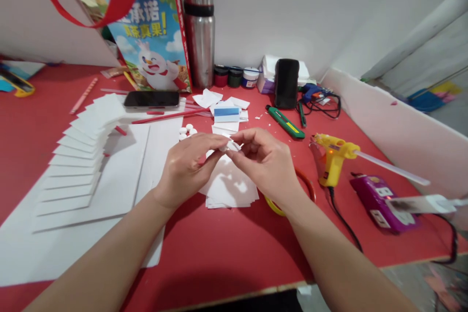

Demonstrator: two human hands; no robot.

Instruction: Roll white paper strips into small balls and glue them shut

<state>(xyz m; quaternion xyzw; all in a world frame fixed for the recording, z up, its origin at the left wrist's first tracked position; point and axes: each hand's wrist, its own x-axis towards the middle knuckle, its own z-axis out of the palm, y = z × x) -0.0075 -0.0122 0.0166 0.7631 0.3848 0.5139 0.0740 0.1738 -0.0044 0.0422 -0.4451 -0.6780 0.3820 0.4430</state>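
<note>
Forearms (109, 243), cropped below, end in left hand (186, 165) and right hand (268, 163), both pinching a white piece (233, 146) (partly hidden).

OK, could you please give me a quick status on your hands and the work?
Left hand and right hand both pinching small white piece. Held up near paper stack. Glue gun off to the right, nothing seen blocking.

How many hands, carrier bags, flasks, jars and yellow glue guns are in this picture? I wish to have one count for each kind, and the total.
Hands: 2
Carrier bag: 1
Flask: 1
Jars: 3
Yellow glue gun: 1
Total: 8
</note>
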